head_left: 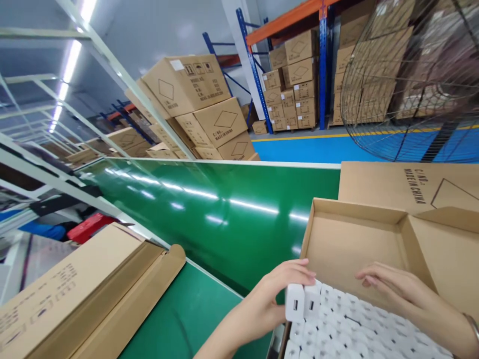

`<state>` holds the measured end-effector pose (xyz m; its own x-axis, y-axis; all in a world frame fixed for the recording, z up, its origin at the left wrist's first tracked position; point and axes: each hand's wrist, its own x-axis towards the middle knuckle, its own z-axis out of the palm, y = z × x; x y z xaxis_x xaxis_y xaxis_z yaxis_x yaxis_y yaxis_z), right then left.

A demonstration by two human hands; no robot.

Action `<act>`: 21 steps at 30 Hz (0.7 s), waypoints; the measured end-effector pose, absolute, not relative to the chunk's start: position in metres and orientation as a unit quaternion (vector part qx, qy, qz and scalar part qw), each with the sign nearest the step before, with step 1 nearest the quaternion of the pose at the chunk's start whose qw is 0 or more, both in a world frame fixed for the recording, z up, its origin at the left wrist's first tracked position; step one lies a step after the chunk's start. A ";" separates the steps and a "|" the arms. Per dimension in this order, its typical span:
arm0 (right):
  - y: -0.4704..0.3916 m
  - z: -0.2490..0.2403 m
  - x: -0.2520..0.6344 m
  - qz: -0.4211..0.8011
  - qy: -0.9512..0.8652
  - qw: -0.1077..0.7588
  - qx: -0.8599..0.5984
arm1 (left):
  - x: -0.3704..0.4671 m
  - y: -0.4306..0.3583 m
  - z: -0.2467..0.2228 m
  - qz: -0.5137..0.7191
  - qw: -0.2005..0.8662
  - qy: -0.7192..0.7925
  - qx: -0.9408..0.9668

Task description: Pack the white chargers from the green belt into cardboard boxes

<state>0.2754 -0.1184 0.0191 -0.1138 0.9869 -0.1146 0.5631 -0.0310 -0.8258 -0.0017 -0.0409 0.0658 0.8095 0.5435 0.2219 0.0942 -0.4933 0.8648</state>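
Low in the head view, my left hand [267, 294] is closed around two white USB chargers [295, 304] side by side, their USB ports facing me. It holds them at the left edge of many white chargers [352, 326] packed in tight rows. My right hand [396, 286] hovers over the far right side of those rows, fingers loosely stretched with nothing visible in them. Beyond both hands lies an open shallow cardboard box [355, 239], its inside bare where it shows. The container under the packed chargers is mostly cut off by the frame.
A green conveyor belt [239, 199] runs away to the left. Another cardboard box [75, 289] lies at the lower left, its flap over the green surface. Stacked cartons [209, 114] stand behind the belt. A large caged fan [411, 85] is at the upper right.
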 end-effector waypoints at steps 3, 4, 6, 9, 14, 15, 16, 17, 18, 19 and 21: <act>-0.134 0.012 0.295 0.384 -0.606 0.310 -0.623 | 0.025 -0.049 0.075 0.196 0.487 0.172 0.833; -0.140 0.011 0.302 0.380 -0.597 0.317 -0.631 | 0.034 -0.051 0.079 0.174 0.492 0.179 0.834; -0.151 0.013 0.317 0.355 -0.570 0.341 -0.657 | 0.052 -0.053 0.086 0.107 0.494 0.218 0.835; -0.167 0.021 0.339 0.303 -0.504 0.390 -0.708 | 0.087 -0.054 0.089 -0.018 0.425 0.264 0.866; -0.182 0.040 0.364 0.228 -0.497 0.406 -0.732 | 0.170 -0.061 0.070 -0.177 0.136 0.215 0.951; -0.184 0.042 0.367 0.209 -0.517 0.406 -0.723 | 0.187 -0.064 0.065 -0.209 0.104 0.222 0.947; -0.185 0.043 0.371 0.189 -0.539 0.410 -0.712 | 0.203 -0.066 0.061 -0.235 0.093 0.234 0.939; -0.186 0.043 0.374 0.165 -0.557 0.418 -0.698 | 0.218 -0.068 0.058 -0.254 0.097 0.230 0.934; -0.187 0.043 0.378 0.144 -0.571 0.426 -0.687 | 0.231 -0.070 0.056 -0.271 0.102 0.218 0.932; -0.188 0.044 0.382 0.128 -0.579 0.431 -0.680 | 0.240 -0.071 0.055 -0.288 0.109 0.203 0.930; -0.190 0.045 0.392 0.109 -0.580 0.434 -0.680 | 0.252 -0.071 0.055 -0.334 0.136 0.168 0.917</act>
<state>0.3925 -0.1897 0.0446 0.3028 0.8840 0.3562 0.6951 0.0509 -0.7171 0.2518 -0.0709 0.0553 0.7205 0.2162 -0.6589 0.3985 -0.9067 0.1383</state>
